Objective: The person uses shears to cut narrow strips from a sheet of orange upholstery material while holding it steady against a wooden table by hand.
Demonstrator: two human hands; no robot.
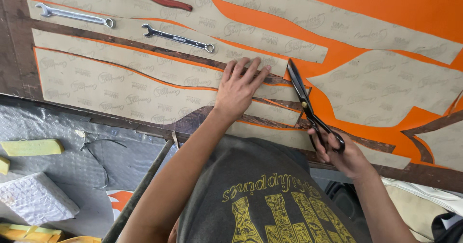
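Worktable (14, 55) | L hand (237, 89) flat on pattern paper (120, 86) | R hand (342, 153) w/ scissors (308, 108)

Dark wooden worktable (14, 55) above grey patterned floor covering (48, 122), yellow foam blocks (31, 147), even daylight.

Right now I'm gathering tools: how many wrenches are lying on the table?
2. One wrench lies at the far left on the tan pattern paper. The second wrench lies right of it, beyond the left hand. More could lie outside the view.
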